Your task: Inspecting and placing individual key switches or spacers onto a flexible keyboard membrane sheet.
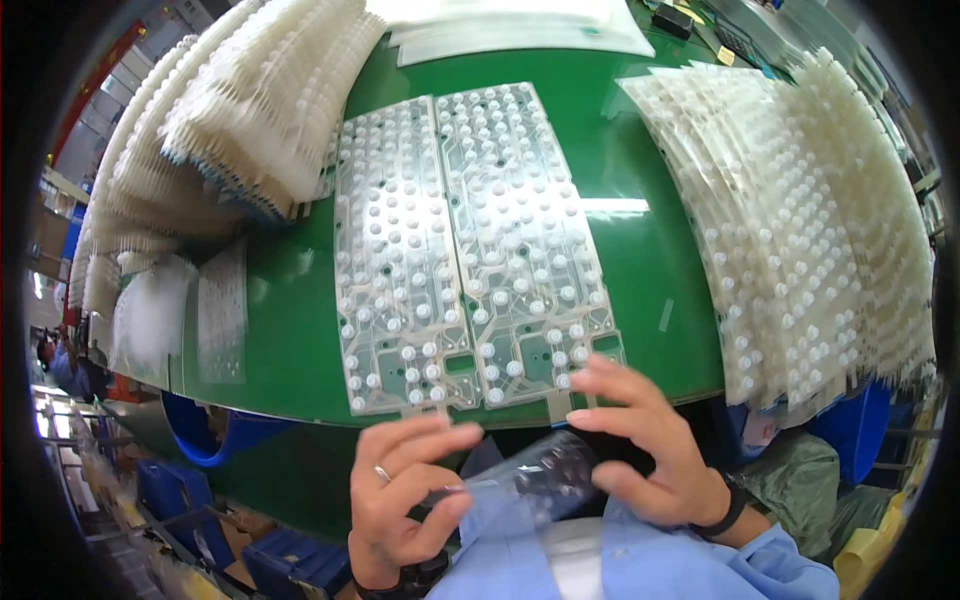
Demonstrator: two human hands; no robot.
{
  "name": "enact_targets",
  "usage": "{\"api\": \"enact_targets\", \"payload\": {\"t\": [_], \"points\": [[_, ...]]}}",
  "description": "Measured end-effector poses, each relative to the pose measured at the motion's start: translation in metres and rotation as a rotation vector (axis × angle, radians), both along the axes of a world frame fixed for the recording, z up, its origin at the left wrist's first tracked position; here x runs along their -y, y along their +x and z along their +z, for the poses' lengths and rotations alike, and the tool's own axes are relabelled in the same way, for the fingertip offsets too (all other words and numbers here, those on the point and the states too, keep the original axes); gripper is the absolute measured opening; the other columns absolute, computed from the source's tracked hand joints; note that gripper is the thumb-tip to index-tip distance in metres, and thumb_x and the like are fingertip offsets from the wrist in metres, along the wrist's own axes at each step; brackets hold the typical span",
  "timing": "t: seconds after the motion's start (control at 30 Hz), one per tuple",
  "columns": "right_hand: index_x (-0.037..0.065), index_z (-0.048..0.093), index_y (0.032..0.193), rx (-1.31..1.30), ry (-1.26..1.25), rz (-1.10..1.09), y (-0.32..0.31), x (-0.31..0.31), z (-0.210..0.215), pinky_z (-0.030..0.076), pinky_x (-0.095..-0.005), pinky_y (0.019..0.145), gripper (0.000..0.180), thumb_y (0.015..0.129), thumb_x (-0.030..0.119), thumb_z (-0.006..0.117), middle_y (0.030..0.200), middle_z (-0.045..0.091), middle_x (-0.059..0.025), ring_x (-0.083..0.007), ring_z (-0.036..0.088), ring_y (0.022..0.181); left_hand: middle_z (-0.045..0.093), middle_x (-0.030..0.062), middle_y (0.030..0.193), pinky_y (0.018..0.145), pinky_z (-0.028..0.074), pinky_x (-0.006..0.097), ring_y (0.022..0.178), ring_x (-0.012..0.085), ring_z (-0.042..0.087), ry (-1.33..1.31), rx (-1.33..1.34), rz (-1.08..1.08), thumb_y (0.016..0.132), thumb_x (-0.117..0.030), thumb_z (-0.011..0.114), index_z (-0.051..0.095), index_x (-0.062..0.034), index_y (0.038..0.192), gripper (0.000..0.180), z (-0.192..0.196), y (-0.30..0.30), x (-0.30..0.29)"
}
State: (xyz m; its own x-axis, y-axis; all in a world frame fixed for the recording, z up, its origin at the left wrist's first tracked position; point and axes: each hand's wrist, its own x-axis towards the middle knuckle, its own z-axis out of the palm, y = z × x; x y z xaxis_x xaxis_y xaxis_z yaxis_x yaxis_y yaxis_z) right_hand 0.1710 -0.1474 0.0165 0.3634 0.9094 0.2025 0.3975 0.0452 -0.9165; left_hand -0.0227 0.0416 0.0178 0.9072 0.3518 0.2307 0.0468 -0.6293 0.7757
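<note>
Two translucent keyboard membrane sheets (pixel 400 250) (pixel 520 240) lie side by side on the green table, covered with round white domes and fine printed traces. My left hand (pixel 410 490), with a ring on one finger, is just below the left sheet's near edge. Its thumb and fingers pinch a small clear plastic film (pixel 535 475) with dark round marks, which hangs in front of my blue shirt and is partly blurred. My right hand (pixel 640 440) is at the right sheet's lower corner, fingers apart and holding nothing I can see; whether a fingertip touches the sheet is unclear.
Tall fanned stacks of similar sheets stand at the left (pixel 260 100) and right (pixel 790 230) of the green table (pixel 640 270). Flat white sheets (pixel 520 30) lie at the far edge. Blue bins (pixel 230 440) stand below the table, beside a green plastic bag (pixel 800 480).
</note>
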Motion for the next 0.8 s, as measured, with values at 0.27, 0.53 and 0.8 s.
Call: {"api": "enact_targets", "payload": {"t": [0.27,0.53,0.8], "points": [[-0.001,0.066,0.105,-0.475,-0.211,-0.128,-0.023,0.026,-0.010,0.052,-0.0253,0.078,0.019,0.087,0.003,0.070,0.095,0.065,-0.0078,-0.0128,0.065,0.087,0.072,0.0122,0.103,0.077,0.051,0.036,0.087,0.0271,0.068,-0.100,0.045,-0.027,0.072,-0.013,0.080,0.069,-0.0033,0.094,0.027,-0.006,0.029,0.030],[-0.002,0.068,0.091,-0.509,-0.183,-0.162,-0.029,0.035,-0.016,0.048,-0.0224,0.062,0.008,0.088,0.005,0.070,0.086,0.066,-0.0077,-0.0082,0.063,0.074,0.065,0.0042,0.063,0.049,0.041,0.021,0.052,0.0102,0.059,-0.392,-0.051,0.074,0.074,-0.018,0.084,0.070,-0.0033,0.074,0.020,-0.026,0.024,0.053],[-0.001,0.067,0.092,-0.473,-0.185,-0.079,-0.024,0.048,-0.026,0.047,-0.0233,0.064,0.012,0.089,0.010,0.070,0.089,0.067,-0.0088,-0.0109,0.064,0.078,0.063,0.0052,0.059,0.044,0.042,0.025,0.048,0.0149,0.058,-0.225,-0.003,-0.077,0.071,-0.022,0.086,0.069,-0.0042,0.071,0.024,-0.028,0.027,0.045]]}}
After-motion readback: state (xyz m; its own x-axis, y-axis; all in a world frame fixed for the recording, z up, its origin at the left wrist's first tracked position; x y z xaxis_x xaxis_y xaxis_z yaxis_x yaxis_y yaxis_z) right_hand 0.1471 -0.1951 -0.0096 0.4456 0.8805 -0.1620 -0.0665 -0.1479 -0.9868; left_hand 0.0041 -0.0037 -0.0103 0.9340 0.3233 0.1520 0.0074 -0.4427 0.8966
